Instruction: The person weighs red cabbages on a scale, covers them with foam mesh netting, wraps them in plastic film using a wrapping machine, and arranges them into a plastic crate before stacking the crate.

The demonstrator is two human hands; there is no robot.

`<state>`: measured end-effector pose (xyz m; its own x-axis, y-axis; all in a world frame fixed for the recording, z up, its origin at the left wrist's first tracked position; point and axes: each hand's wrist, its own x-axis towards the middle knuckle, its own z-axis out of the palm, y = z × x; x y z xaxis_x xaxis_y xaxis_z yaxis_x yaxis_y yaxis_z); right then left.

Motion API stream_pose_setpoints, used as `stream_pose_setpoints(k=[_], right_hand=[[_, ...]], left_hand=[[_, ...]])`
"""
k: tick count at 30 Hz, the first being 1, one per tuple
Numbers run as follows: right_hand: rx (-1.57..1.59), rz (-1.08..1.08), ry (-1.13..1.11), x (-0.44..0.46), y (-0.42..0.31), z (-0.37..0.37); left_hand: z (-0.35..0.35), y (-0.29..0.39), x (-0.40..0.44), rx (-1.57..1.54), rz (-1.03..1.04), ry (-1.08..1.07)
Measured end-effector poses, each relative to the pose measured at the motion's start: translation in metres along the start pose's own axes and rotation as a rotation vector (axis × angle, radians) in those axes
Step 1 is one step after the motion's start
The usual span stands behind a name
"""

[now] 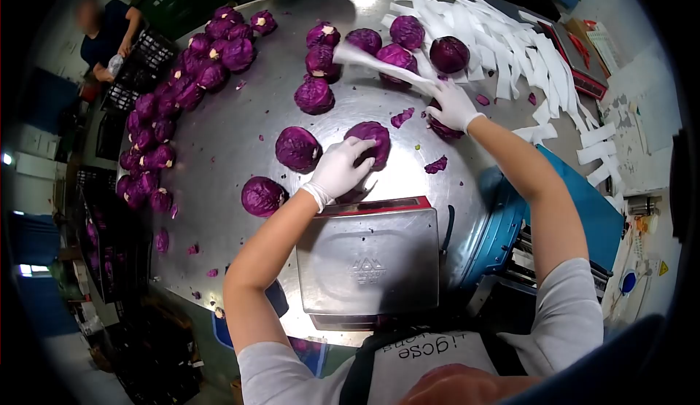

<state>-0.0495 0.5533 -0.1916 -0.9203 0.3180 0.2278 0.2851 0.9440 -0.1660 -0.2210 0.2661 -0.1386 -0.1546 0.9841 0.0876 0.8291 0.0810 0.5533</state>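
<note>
My left hand (341, 170), in a white glove, has its fingers curved over a red cabbage (370, 139) behind the scale. My right hand (453, 107), also gloved, is at one end of a white foam strip (386, 67), its fingers closed on it. The strip stretches left and is smeared by motion. Partly hidden under the right hand is another red cabbage (442, 131); whether the hand touches it I cannot tell. Two cabbages stand left of my left hand, one farther back (297, 149) and one nearer (264, 196). Several cabbages (397, 62) sit beyond the strip.
A metal-topped scale (368, 259) stands before me, with a dark slim tool (448, 228) at its right. White foam strips (503, 40) pile up at back right. Several cabbages (211, 74) line the table's left side. Blue equipment (503, 208) stands right. Another person (106, 37) handles a crate (149, 59).
</note>
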Motion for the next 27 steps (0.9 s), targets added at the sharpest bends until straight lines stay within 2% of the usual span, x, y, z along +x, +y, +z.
stream_pose_setpoints(k=[1, 3, 5, 7, 9, 11, 15, 17, 19, 23, 25, 26, 27], right_hand=[[-0.028, 0.06, -0.042, -0.003, 0.002, 0.006], [-0.049, 0.139, -0.051, -0.007, 0.004, 0.014], [-0.033, 0.183, 0.019, -0.006, -0.004, 0.012], [0.019, 0.224, 0.059, -0.005, -0.013, 0.003], [0.05, 0.252, 0.084, -0.005, -0.017, 0.0], [0.053, 0.258, 0.104, -0.005, -0.017, 0.0], [0.071, 0.22, 0.17, -0.005, -0.015, 0.003], [0.057, 0.234, 0.149, -0.004, -0.015, 0.003], [0.055, 0.236, 0.132, -0.004, -0.015, 0.004], [0.061, 0.215, 0.088, -0.003, -0.01, 0.001], [0.09, 0.181, 0.102, -0.003, -0.006, 0.003], [0.16, 0.189, 0.147, -0.001, -0.007, 0.001], [0.235, 0.223, 0.189, 0.001, -0.008, 0.0]], left_hand=[[-0.004, -0.001, 0.002, -0.064, -0.025, -0.019], [-0.013, -0.023, 0.016, 0.035, 0.033, 0.085], [-0.017, -0.059, 0.038, 0.118, 0.008, 0.365], [-0.011, -0.106, 0.07, 0.22, -0.296, 0.502], [-0.011, -0.13, 0.095, 0.212, -0.589, 0.487], [-0.002, -0.144, 0.108, 0.221, -0.714, 0.42], [0.001, -0.14, 0.114, 0.072, -0.783, 0.294], [0.001, -0.135, 0.109, 0.103, -0.596, 0.173], [0.0, -0.116, 0.107, 0.0, -0.463, 0.137], [-0.012, -0.058, 0.098, -0.306, -0.234, 0.236], [-0.024, -0.024, 0.076, -0.469, -0.129, 0.097], [-0.039, 0.001, 0.059, -0.477, -0.13, -0.063], [-0.049, 0.021, 0.043, -0.395, -0.021, -0.168]])
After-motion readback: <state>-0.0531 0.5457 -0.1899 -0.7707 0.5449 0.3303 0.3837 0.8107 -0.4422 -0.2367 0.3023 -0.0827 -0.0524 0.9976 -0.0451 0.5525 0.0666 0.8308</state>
